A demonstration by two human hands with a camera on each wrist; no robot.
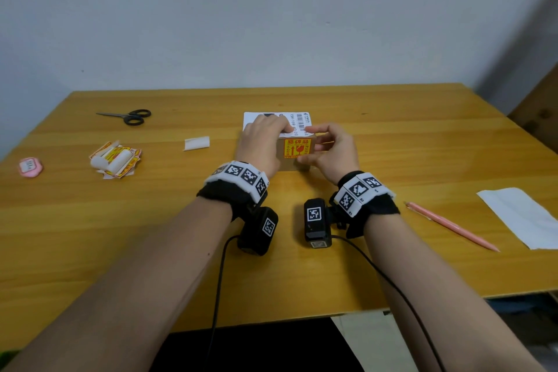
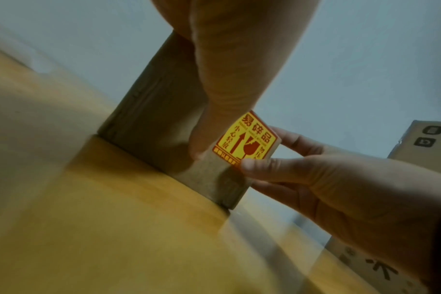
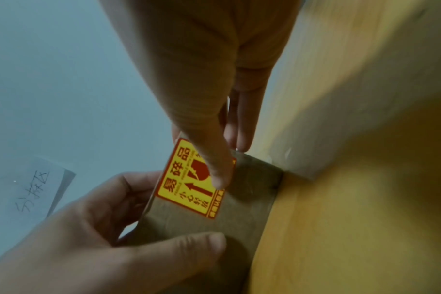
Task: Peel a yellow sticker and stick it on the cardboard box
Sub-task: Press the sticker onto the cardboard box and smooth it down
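- At the middle of the worktop (image 1: 332,251), the cardboard box (image 1: 290,161) stands on its base with the yellow sticker (image 1: 297,148) already lying on the face turned towards the person; that face is the one both hands can reach and the head view can see squarely.
- Left hand (image 1: 261,142) lies over the box's top and 9 o'clock side, fingers curled down around it and the thumb running down the near face beside the sticker, probably to pin the box so it does not slide under pressure.
- Right hand (image 1: 329,146) grips the 3 o'clock edge: the thumb presses the near face at the sticker's lower corner while the fingers wrap behind, a pinch that squeezes the sticker onto the cardboard.
- Seen from the right wrist, the sticker sits high on the face, against its upper edge, and looks flat; I judge the task nearly done, with only smoothing left.
- Out at 9 o'clock, a heap of stickers (image 1: 116,160) lies well apart from the box, with a curled white backing strip (image 1: 196,143) between them, likely dropped aside to free the fingers.
- Scissors (image 1: 129,116) rest at 10 o'clock, a pink pen (image 1: 450,225) and a white sheet (image 1: 522,217) at 3 o'clock, all clear of the hands.
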